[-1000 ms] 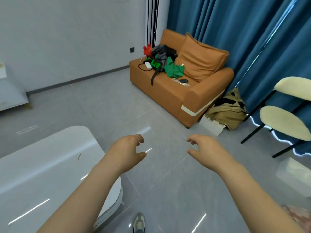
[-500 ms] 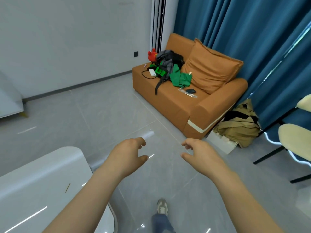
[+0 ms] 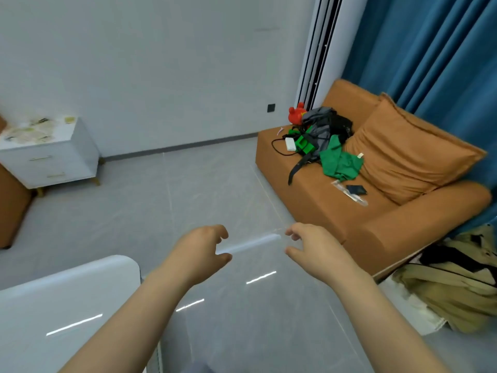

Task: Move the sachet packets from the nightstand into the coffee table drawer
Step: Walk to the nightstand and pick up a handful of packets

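Bright even indoor light, white streaks of glare on the glossy grey tiled floor (image 3: pixel 228 184), soft blur, edges bowed by wide-angle lens

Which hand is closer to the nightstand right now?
Left. The left hand is held out well short of the nightstand; the right hand is farther right, nearer the sofa.

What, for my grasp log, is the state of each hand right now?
Left hand: open, fingers loosely curled, holding nothing.
Right hand: open, fingers loosely curled, holding nothing.
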The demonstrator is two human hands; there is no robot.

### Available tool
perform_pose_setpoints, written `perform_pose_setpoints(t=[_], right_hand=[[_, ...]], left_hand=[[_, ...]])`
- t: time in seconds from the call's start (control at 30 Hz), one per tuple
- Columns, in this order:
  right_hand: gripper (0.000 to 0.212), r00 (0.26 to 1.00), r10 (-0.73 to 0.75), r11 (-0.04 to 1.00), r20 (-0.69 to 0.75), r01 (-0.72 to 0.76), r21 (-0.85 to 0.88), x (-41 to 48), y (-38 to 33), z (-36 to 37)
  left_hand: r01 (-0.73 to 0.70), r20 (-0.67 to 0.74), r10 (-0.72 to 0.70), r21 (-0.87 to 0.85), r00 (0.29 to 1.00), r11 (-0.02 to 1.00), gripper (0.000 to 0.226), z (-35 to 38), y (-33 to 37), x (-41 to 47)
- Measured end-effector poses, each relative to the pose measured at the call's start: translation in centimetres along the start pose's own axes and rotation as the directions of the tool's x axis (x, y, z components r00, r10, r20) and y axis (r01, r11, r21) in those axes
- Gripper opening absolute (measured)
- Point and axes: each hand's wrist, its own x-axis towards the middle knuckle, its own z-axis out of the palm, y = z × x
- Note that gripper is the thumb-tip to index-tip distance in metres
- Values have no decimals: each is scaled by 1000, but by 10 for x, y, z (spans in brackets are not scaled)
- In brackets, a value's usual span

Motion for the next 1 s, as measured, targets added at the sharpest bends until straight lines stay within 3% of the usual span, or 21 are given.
perform_pose_setpoints(t=[0.27, 0.67, 1.0], right_hand=[[43, 986, -157, 987, 48, 159, -32, 120, -26, -20], [42, 953, -279, 948, 115, 293, -127, 327, -128, -39], [42, 889, -394, 897, 233, 427, -114, 480, -199, -32]], left_hand=[[137, -47, -140, -51, 989, 989, 44, -30, -30, 81], [248, -128, -264, -132, 956, 960, 45, -123, -133, 222], [396, -165, -420, -159, 892, 904, 46, -178, -205, 316]])
